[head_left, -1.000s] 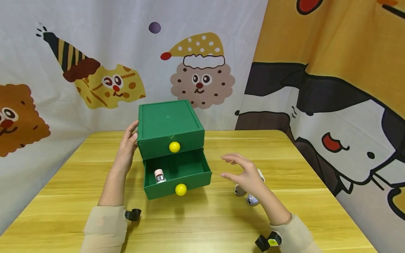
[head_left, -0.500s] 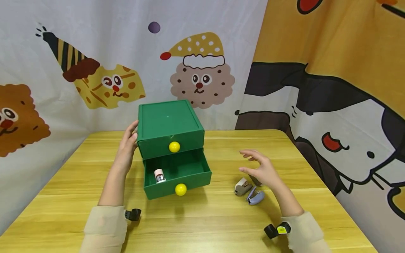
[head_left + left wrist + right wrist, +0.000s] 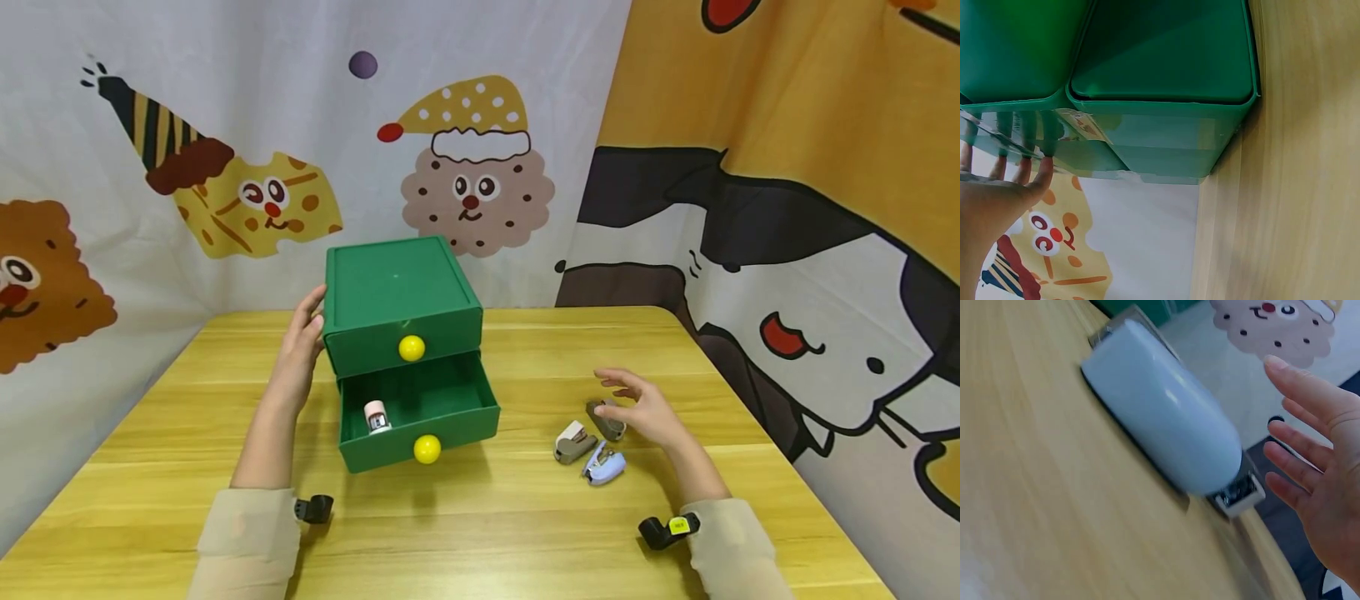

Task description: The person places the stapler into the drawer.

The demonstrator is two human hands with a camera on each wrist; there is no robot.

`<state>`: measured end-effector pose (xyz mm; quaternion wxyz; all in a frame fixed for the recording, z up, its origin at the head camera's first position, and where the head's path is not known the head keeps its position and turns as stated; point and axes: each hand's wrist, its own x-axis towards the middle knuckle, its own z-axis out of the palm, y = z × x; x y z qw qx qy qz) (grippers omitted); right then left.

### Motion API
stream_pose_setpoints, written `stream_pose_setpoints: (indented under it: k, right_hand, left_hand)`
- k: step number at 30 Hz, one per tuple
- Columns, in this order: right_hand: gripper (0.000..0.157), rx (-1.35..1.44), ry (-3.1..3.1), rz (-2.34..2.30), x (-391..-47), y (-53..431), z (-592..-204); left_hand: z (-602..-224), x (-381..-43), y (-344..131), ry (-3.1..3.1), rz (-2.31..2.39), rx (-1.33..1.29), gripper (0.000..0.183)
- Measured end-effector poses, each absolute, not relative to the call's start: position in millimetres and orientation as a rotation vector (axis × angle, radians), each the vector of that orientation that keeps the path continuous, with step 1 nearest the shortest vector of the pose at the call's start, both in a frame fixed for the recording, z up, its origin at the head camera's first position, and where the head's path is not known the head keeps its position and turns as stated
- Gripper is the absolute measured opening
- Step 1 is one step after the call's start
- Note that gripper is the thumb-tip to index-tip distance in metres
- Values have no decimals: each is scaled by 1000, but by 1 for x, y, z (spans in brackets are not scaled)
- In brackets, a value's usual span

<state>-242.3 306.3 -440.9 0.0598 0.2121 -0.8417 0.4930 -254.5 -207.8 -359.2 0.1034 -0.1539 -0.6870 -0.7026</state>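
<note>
My left hand [image 3: 298,354] lies with its fingers along the left wall of a green two-drawer box [image 3: 401,283]; in the left wrist view straight fingertips [image 3: 1043,172] touch that wall. Pulled out, the lower drawer [image 3: 480,417] holds a small pink-and-white item [image 3: 377,417] with a metal part. To the right, my right hand [image 3: 648,412] hovers with loosely bent fingers, holding nothing. It overlaps the edge of a dark grey-brown mini stapler [image 3: 606,421]. Beside that are a taupe mini stapler with a pale top [image 3: 574,443] and a light blue-purple one [image 3: 604,465], large in the right wrist view.
Everything stands on a wood-grain table [image 3: 480,533]. The upper drawer is closed and has a yellow knob [image 3: 412,348]; the lower drawer has a matching knob [image 3: 427,449]. A printed cartoon curtain [image 3: 300,100] hangs behind the table and along its right side.
My right hand has moved right, away from the drawer and over toward the staplers, uncovering more of them. My left hand has stayed against the box.
</note>
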Motion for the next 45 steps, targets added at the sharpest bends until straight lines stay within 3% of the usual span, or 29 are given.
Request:
stream_pose_setpoints:
  k: [11, 21, 45]
  right_hand:
    - [66, 598, -2731, 1516, -243, 320, -454]
    - [72, 723, -2781, 1624, -244, 326, -459]
    - [55, 553, -2694, 1508, -242, 321, -446]
  left_hand:
    - [-360, -254, -208, -2018, -2061, -460, 54]
    - [-357, -254, -207, -2026, -2078, -440, 54]
    - [-359, -254, -207, -2016, -2081, -440, 55]
